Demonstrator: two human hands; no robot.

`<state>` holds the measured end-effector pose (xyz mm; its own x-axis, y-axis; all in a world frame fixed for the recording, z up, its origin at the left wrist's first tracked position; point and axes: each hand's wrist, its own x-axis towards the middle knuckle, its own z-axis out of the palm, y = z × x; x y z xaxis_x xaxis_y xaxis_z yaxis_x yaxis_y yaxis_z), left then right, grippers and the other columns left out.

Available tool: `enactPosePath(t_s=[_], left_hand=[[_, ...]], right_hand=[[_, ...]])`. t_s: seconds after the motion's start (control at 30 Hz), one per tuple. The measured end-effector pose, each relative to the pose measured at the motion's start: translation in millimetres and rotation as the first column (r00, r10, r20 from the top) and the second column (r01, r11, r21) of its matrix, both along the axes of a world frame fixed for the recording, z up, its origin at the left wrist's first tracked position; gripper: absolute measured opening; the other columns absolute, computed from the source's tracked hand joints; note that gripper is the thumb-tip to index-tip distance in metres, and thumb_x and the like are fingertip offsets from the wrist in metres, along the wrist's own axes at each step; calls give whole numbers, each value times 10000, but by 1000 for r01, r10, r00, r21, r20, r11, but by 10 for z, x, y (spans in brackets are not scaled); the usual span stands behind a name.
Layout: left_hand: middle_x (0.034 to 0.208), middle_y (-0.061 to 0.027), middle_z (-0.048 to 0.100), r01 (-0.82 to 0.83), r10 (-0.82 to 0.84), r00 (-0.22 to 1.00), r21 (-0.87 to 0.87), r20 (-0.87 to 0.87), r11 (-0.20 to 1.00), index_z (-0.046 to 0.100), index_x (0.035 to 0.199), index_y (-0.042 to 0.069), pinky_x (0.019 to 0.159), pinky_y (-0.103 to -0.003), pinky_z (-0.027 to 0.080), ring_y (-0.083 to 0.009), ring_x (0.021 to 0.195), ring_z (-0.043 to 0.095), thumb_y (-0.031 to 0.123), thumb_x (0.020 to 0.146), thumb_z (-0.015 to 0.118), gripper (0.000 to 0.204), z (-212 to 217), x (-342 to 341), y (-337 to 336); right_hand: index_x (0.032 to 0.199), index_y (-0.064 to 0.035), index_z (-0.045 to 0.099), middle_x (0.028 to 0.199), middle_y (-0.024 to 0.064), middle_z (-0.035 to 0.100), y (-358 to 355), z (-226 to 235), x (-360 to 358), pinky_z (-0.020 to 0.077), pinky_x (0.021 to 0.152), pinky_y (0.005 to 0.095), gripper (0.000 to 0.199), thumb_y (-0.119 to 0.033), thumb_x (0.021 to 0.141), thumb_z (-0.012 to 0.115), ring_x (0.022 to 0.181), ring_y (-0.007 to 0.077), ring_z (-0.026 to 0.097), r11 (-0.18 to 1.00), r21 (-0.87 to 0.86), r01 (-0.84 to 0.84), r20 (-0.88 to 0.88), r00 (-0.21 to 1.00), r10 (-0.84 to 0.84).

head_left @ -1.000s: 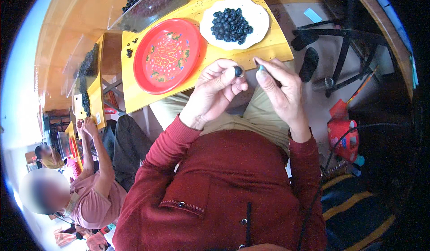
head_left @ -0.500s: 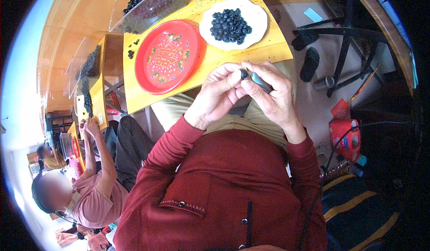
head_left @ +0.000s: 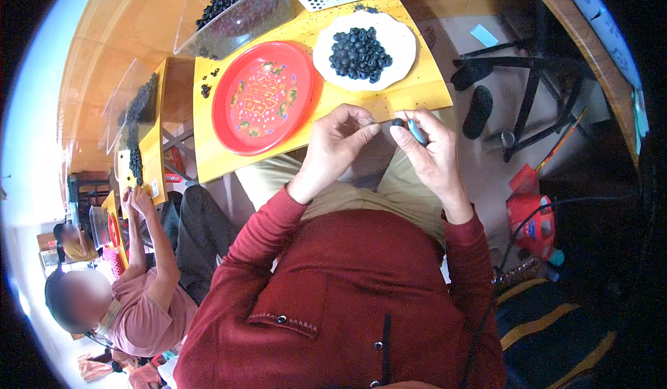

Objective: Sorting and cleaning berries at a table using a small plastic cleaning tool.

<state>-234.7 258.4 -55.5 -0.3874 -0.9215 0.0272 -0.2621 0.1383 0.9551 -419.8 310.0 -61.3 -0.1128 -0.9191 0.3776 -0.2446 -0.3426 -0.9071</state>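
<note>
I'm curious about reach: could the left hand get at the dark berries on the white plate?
Probably yes: the left hand is near the white plate, where the dark berries lie uncovered, and nothing visible blocks the way.

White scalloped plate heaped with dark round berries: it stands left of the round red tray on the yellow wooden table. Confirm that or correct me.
One correction: the head view shows the white scalloped plate, heaped with dark round berries, standing right of the round red tray, not left. Both are on the yellow wooden table, as you said.
</note>
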Motion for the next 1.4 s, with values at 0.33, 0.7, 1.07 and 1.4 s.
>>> enactPosePath(t_s=[0.33,0.7,1.07,1.4], left_hand=[[1113,-85,599,311,235,813,-737,533,600,660,1036,50,877,-414,474,-303,1070,523,167,755,728,311,75,-214,-516],[1024,-69,613,348,191,837,-767,513,539,651,1004,54,855,-399,481,-279,987,567,132,802,664,217,-58,-194,-640],[930,-73,608,307,183,865,-783,466,541,638,981,49,772,-392,491,-276,888,572,136,787,687,218,-109,-236,-679],[891,-68,625,308,116,887,-760,447,573,647,923,57,708,-386,520,-271,849,595,93,785,721,160,-33,-233,-667]], right_hand=[[1008,18,645,787,67,625,-31,-157,-31,453,628,267,246,-189,893,709,685,107,548,996,79,41,69,997,-46],[1002,15,658,785,16,613,-30,-157,-73,447,636,237,209,-155,892,710,699,72,531,980,200,21,144,988,-50],[1005,16,668,774,-8,607,-71,-214,-71,444,645,214,205,-153,897,711,707,55,533,982,188,9,215,975,-50],[1013,16,674,768,-25,610,-121,-222,-76,410,598,205,221,-164,892,717,673,37,504,983,180,21,222,973,-62]])
